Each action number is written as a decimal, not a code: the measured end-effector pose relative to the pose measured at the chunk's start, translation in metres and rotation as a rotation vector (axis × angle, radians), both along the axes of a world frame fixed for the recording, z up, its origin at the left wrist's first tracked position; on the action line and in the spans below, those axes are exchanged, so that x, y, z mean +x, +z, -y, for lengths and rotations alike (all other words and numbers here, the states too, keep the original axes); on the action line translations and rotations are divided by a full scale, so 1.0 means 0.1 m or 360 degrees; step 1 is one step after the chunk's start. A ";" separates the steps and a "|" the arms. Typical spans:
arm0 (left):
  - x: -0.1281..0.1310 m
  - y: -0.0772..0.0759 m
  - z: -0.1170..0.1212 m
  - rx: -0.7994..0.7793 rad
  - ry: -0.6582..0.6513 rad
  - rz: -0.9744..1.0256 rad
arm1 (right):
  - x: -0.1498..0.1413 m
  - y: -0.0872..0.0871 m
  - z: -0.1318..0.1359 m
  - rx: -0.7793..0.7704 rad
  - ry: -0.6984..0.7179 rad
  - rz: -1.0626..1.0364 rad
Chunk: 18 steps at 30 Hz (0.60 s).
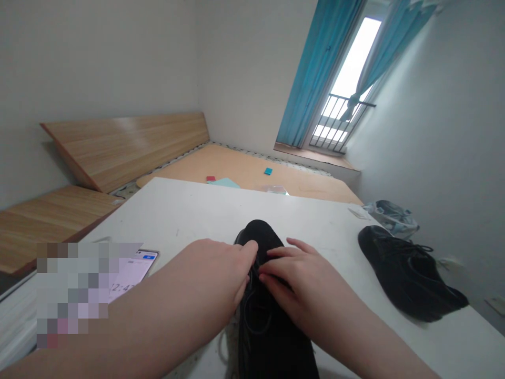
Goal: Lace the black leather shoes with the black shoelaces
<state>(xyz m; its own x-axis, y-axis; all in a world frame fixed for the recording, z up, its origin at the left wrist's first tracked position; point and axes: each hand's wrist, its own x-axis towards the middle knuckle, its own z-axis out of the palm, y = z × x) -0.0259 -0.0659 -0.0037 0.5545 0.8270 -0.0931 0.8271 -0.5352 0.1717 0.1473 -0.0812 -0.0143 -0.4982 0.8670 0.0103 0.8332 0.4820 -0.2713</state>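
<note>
Left hand (224,266), right hand (294,268) — on shoe (274,329)

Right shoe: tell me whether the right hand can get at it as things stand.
Likely yes: nothing visible stands between the right hand and the right shoe, though the hand is at the middle shoe and would have to leave it.

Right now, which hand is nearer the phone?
Left: the left hand touches the centre shoe on the side nearer the phone; the right hand is on that shoe's farther side.
</note>
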 end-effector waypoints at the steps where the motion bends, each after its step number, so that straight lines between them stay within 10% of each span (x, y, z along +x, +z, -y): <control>1: 0.00 -0.01 0.00 0.0003 0.0011 -0.0008 | -0.03 -0.02 -0.01 -0.0053 0.0042 0.0036; 5: 0.02 -0.06 -0.02 -0.0025 -0.0023 0.0001 | -0.03 -0.05 0.04 -0.0078 0.0118 0.0024; 12: 0.07 -0.14 0.01 0.0112 -0.0219 -0.0078 | 0.38 -0.02 0.33 0.0571 -0.0061 -0.0562; 18: 0.06 -0.12 -0.03 0.0316 -0.0205 0.0036 | 0.57 -0.77 0.68 0.1111 0.0074 -0.0877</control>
